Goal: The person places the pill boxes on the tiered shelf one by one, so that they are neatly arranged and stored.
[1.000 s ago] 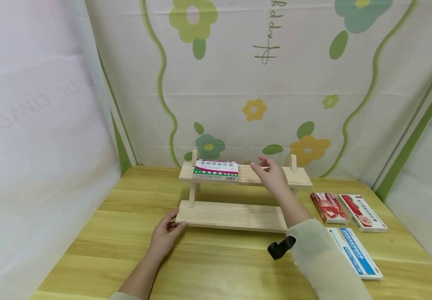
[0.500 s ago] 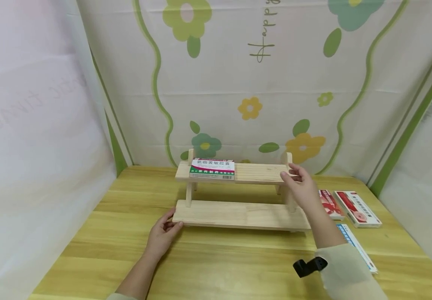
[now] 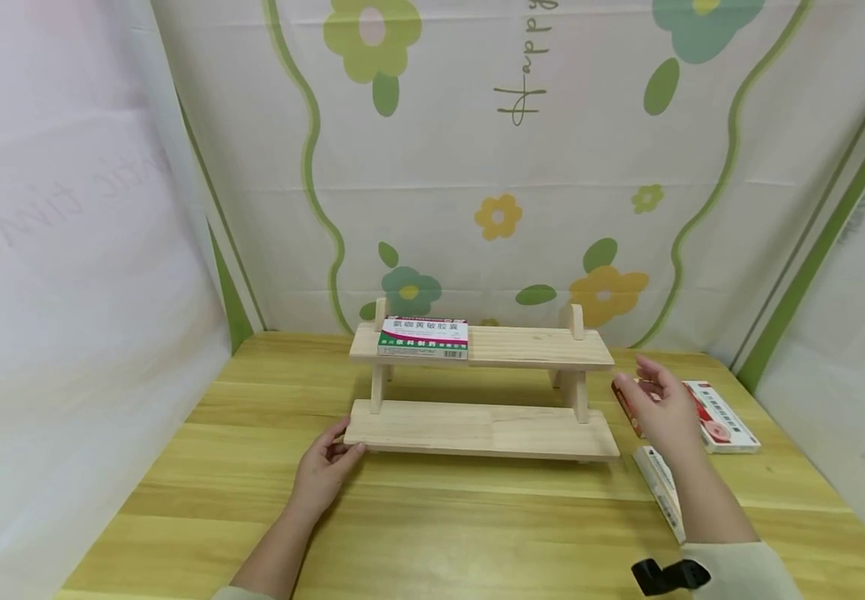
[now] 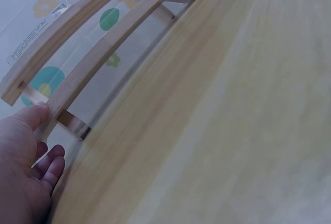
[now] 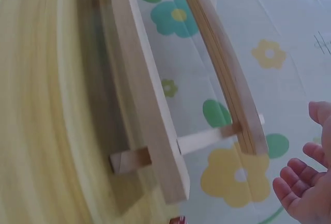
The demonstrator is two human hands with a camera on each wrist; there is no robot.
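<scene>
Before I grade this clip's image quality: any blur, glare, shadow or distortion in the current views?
Head: fairly even light, large print on the green-and-white box distinct; left wrist: wooden shelf boards look bowed, tabletop grain soft, pale sheen at lower right; right wrist: similar bowing, blurred grain, dark shadow beneath the shelf.

Looks like a small curtained booth, though hard to place as home or studio. Has a white cloth backdrop (image 3: 432,167) printed with pastel flowers hanging behind a yellow wood-grained tabletop (image 3: 477,533), and white cloth side panels (image 3: 65,333) enclosing both flanks.
</scene>
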